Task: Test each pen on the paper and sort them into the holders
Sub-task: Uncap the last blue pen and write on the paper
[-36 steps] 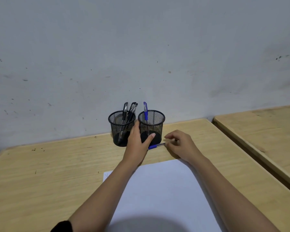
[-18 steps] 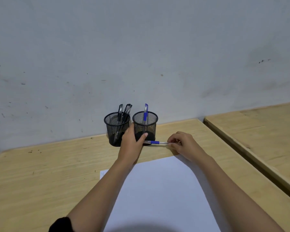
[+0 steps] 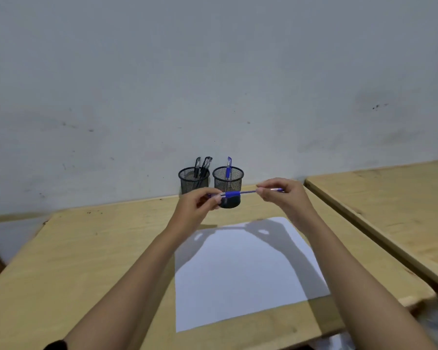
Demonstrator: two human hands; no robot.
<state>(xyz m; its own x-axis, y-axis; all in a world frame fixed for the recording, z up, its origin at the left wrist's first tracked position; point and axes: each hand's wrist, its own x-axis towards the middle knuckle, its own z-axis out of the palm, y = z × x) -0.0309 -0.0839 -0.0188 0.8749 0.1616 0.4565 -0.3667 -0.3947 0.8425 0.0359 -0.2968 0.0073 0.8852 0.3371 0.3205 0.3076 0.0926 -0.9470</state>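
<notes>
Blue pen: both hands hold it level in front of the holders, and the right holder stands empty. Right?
No. The head view shows the right holder is not empty: one capped pen stands in it. The rest is right: the left hand and right hand hold the blue pen level in front of it.

Pale grey wall point(image 3: 213, 72), scuffed and flecked with small dark marks, rising behind a light wooden desk point(image 3: 86, 248); a second desk point(image 3: 390, 198) of the same wood stands just beside it at right, a narrow dark gap between
</notes>
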